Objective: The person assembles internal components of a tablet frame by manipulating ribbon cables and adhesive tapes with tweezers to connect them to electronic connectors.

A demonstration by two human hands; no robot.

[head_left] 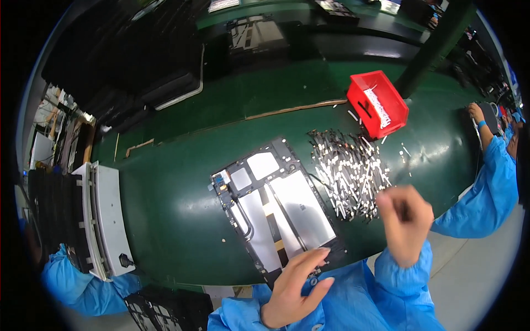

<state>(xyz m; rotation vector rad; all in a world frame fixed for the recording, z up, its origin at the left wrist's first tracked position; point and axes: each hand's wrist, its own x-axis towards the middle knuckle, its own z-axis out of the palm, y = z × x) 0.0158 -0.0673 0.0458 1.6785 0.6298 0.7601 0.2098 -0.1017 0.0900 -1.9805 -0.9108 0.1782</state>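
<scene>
An opened tablet-like device [301, 207] lies tilted on the green table in front of me, its silver battery panels, ribbon cables and black frame exposed. My left hand [295, 287] is at its near end, thumb and fingers apart, fingertips over the lower corner; whether they touch it I cannot tell. To the right of the device is my right hand [407, 220], raised with curled fingers and blurred by motion, so anything in it is hidden. Just beyond that hand spreads a pile of small black-and-white strip-like parts [350, 174].
A red bin [395, 107] holding white strips stands behind the pile. White-and-black panels [113, 220] stand at the left edge, with dark stacked trays [160, 83] behind. Another device [256, 36] lies at the far side. Blue-sleeved people sit at left and right [483, 187].
</scene>
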